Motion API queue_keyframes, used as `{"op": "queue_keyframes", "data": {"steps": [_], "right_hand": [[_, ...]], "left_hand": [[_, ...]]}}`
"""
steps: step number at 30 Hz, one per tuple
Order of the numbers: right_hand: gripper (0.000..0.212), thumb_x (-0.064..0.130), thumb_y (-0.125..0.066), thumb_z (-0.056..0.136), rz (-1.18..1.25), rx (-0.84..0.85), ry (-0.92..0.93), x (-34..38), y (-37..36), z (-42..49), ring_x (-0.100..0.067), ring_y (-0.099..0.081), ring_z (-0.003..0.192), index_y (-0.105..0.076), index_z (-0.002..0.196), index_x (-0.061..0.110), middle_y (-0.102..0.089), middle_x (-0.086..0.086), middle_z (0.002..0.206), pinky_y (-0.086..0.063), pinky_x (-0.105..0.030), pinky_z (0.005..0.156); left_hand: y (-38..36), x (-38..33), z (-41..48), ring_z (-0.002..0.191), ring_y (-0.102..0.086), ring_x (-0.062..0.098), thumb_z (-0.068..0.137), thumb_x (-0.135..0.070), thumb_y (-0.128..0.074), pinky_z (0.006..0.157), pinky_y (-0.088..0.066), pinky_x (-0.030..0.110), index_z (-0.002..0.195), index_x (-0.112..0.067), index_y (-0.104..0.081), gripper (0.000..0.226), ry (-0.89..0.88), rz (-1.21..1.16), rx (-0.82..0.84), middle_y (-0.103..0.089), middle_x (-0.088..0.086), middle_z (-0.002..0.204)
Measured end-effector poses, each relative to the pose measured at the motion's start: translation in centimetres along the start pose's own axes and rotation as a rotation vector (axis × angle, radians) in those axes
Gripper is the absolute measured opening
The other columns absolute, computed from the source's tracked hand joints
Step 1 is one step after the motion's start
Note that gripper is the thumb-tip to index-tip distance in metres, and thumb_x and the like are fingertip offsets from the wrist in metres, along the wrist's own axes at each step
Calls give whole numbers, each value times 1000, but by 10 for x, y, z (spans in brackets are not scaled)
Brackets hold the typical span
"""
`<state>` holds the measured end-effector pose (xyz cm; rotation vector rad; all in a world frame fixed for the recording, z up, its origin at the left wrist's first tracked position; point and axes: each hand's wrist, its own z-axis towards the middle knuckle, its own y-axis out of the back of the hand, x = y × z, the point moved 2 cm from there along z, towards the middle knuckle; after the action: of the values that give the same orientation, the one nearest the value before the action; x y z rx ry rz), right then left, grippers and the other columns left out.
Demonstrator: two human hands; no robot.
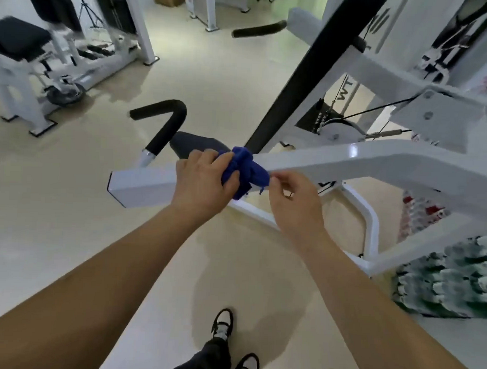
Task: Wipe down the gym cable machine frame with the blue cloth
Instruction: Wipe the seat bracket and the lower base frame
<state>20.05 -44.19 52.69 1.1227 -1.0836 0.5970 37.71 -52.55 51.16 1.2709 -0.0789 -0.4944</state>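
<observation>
Blue cloth [248, 170], bunched, gripped on glossy white boxy frame [143, 186].

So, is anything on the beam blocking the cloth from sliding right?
Only the right hand, at the right end of the cloth. Past it the top of the beam looks bare. The left hand grips the cloth.

Two hands [204, 180] [295, 205], one blue cloth [249, 170], two shoes [222, 324] [247, 366], perhaps three machines [348, 163] [23, 55] [207, 9].
</observation>
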Motion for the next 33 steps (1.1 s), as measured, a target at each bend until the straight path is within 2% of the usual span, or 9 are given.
{"op": "queue_keyframes", "data": {"steps": [5,10,13,16,19,21,25,28,33], "right_hand": [[13,26,-58,101,-28,-14,3,12,-19,-23,-3,-62,102,-70,107,28,-68,11,107,-52,-27,91],[13,24,-57,102,-56,72,77,45,-65,-30,0,-63,91,-69,103,28,-69,17,93,-49,-16,78],[13,25,-57,103,-94,93,149,74,-105,-20,2,-62,92,-69,106,28,-68,16,95,-47,-9,73],[14,24,-58,102,-142,43,230,100,-147,-4,-2,-63,91,-70,109,23,-70,12,96,-47,-9,73],[16,25,-58,103,-157,32,156,118,-190,9,-4,-64,89,-70,113,22,-69,12,94,-50,-11,77],[16,27,-58,103,-162,15,83,127,-218,19,-2,-64,87,-70,114,25,-69,15,92,-49,-10,77],[17,29,-58,102,-131,-73,36,144,-255,39,-3,-66,87,-71,112,24,-70,14,92,-52,-18,76],[20,32,-58,101,-172,-163,41,160,-270,68,-4,-64,93,-69,115,25,-68,9,102,-53,-25,84],[26,41,-56,100,-372,-88,72,190,-303,135,-8,-59,111,-67,120,29,-61,8,124,-49,-29,97]], "left_hand": [[24,57,-35,97,-53,34,95,-39,-50,80,-40,44,117,-19,-64,34,108,8,-10,-62,10,105],[44,122,-47,85,-44,29,93,-35,-45,78,-42,41,110,-15,-66,34,371,-88,-29,-49,5,92],[43,119,-42,79,-42,23,90,-41,-42,71,-39,37,105,-18,-66,37,218,-102,-5,-43,-3,88],[54,161,-44,75,-47,17,91,-45,-38,67,-43,35,105,-23,-67,39,75,-181,45,-49,-7,86],[66,227,-48,74,-53,12,92,-40,-44,64,-42,23,104,-27,-64,27,147,-418,162,-53,-10,88],[68,264,-44,77,-56,10,93,-35,-49,64,-40,19,104,-29,-63,19,145,-448,240,-55,-12,91],[69,329,-21,79,-60,13,92,-25,-52,65,-48,29,92,-28,-65,13,290,-563,271,-62,-6,88],[77,367,14,79,-63,16,91,-25,-52,64,-50,33,94,-28,-65,14,405,-586,235,-66,-6,86],[71,403,101,85,-65,14,90,-26,-50,73,-54,37,96,-32,-66,18,398,-696,179,-69,-7,92]]}}
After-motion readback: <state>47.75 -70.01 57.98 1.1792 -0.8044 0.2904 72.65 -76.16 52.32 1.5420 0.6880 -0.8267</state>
